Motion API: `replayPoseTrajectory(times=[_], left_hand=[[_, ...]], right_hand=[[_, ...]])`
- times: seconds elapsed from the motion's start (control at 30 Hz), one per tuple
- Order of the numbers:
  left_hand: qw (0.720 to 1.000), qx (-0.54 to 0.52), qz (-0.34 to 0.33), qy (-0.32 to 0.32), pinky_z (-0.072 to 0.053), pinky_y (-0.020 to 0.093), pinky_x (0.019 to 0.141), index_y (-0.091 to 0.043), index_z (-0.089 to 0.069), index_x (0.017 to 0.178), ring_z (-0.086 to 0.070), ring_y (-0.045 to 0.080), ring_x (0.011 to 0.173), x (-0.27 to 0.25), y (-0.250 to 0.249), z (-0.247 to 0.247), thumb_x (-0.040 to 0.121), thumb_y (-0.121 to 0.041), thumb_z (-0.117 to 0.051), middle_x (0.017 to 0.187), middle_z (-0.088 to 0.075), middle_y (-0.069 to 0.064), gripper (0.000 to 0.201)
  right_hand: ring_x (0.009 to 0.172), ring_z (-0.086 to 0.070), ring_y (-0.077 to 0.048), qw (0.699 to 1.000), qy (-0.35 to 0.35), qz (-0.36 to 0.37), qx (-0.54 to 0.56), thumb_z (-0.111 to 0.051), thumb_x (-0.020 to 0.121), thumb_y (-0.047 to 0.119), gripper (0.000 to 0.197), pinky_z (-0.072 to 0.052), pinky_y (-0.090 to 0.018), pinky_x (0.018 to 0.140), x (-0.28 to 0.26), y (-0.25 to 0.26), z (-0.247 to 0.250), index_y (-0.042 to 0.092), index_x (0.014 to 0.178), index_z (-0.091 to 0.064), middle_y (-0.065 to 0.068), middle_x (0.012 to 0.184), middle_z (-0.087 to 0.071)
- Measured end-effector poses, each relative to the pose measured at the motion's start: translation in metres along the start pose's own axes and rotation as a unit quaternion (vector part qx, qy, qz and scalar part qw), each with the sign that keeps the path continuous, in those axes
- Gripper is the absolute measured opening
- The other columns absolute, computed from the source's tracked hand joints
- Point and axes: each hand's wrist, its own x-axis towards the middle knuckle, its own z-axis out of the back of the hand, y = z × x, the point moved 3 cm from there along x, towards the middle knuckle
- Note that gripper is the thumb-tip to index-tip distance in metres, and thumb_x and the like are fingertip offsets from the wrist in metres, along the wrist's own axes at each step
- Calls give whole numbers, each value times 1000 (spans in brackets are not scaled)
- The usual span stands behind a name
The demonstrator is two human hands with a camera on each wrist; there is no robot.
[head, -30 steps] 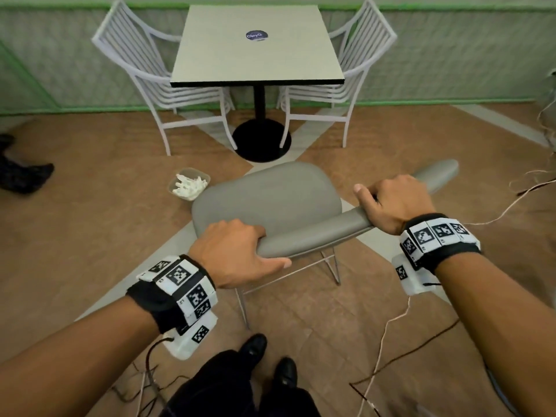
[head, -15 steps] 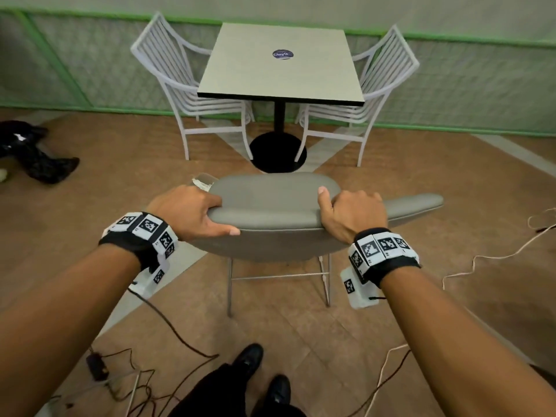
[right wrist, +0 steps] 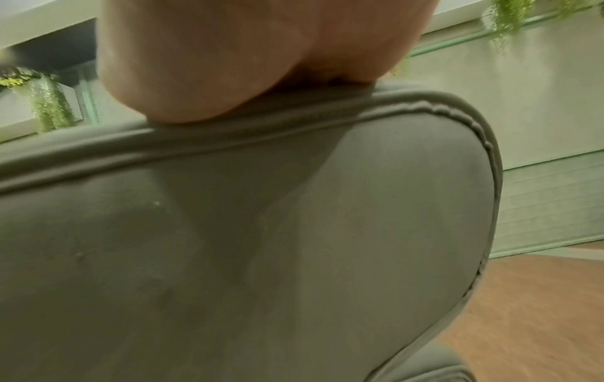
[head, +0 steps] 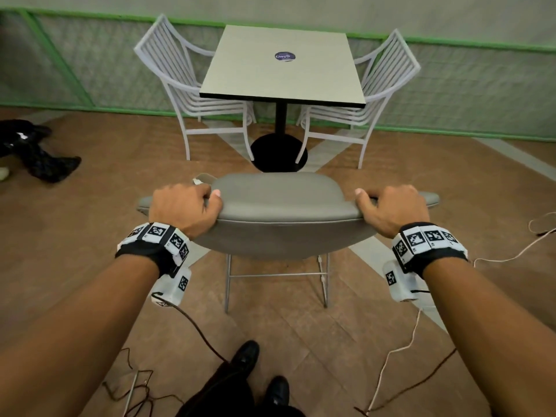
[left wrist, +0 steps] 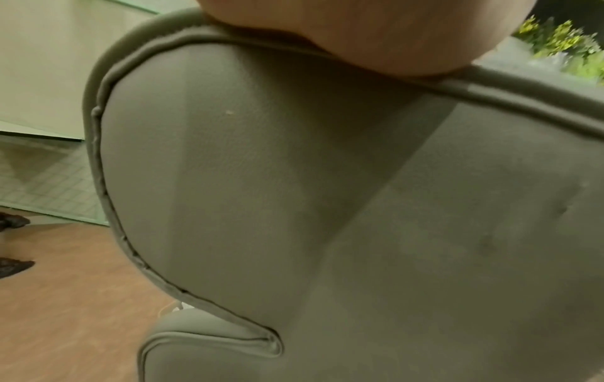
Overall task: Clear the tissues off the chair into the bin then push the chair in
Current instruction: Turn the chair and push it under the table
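A grey padded chair (head: 279, 203) on thin metal legs stands in front of me, its back toward me and its seat facing the square table (head: 282, 63). My left hand (head: 183, 207) grips the left end of the backrest top, fingers curled over the edge. My right hand (head: 391, 207) grips the right end the same way. Both wrist views show the grey backrest (left wrist: 326, 206) (right wrist: 261, 245) close up, with the heel of each hand on its rim. The small bin (head: 202, 178) peeks out past my left hand, mostly hidden. I see no tissues on the seat.
Two white slatted metal chairs (head: 177, 85) (head: 382, 88) flank the table, whose black round base (head: 278, 152) sits just beyond the grey chair. Cables (head: 400, 350) trail over the brown floor near my feet. A dark bag (head: 36, 155) lies at the far left.
The grey chair has swung round from a slanted position to square with the table and moved closer to it. My hands slid apart to the two ends of the backrest. The bin is now mostly hidden.
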Motion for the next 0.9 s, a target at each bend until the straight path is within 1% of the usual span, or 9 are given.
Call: replayPoseTrajectory(times=[0.07,0.13,0.2,0.4,0.5,0.6,0.7,0.83,0.9], left_hand=[[1000,-3,7,-1,-41,29,51,-16,-45,62,-48,30,48,5,2,-2,87,-43,-30,51,-52,5,40],[1000,2,14,2,-39,28,50,-14,-45,61,-47,30,47,11,3,-5,83,-39,-31,51,-51,5,36],[1000,11,22,-2,-35,26,49,-13,-48,61,-47,30,46,19,6,-8,79,-38,-32,50,-50,4,35],[999,10,13,-37,-30,26,49,-17,-55,68,-46,30,48,52,15,-15,77,-34,-34,51,-51,6,29],[999,7,18,-46,-29,27,50,-16,-57,70,-45,30,49,76,22,-22,77,-35,-34,52,-51,8,31],[999,6,26,-38,-33,27,50,-12,-55,67,-46,31,48,105,29,-31,77,-36,-32,51,-47,6,34],[999,3,27,-30,-36,28,50,-12,-54,65,-46,31,48,132,34,-38,76,-36,-32,50,-46,5,35],[999,-2,30,-22,-35,28,50,-11,-53,64,-45,30,47,175,40,-46,76,-37,-31,49,-45,4,36],[999,-7,28,-21,-37,28,50,-12,-54,64,-45,29,48,198,43,-51,76,-37,-30,49,-43,2,37]], right_hand=[[57,-46,-31,999,-21,-12,-24,-29,92,51,60,-33,-32,59,5,2,-5,17,79,-76,-11,53,-51],[54,-40,-30,998,-33,-36,-35,-28,87,47,60,-29,-31,57,8,3,-8,10,69,-72,-9,50,-41],[52,-38,-29,997,-32,-55,-43,-29,85,45,58,-27,-30,55,13,3,-9,7,62,-67,-8,49,-38],[52,-43,-31,996,-33,-74,-39,-36,84,41,48,-26,-30,56,44,8,-12,9,55,-56,-8,48,-41],[51,-40,-30,995,-41,-76,-40,-38,85,39,42,-24,-29,56,66,9,-14,14,52,-46,-4,46,-35],[48,-41,-29,996,-44,-75,-31,-42,85,37,43,-22,-29,56,91,8,-17,15,49,-39,1,43,-30],[48,-42,-29,995,-50,-77,-28,-44,86,37,46,-23,-29,57,118,6,-21,17,46,-33,3,43,-31],[48,-42,-29,996,-49,-74,-24,-42,86,38,46,-23,-28,56,159,2,-30,17,47,-34,3,44,-32],[47,-41,-28,996,-54,-71,-23,-42,86,38,47,-21,-27,55,182,0,-32,17,46,-30,4,43,-31]])
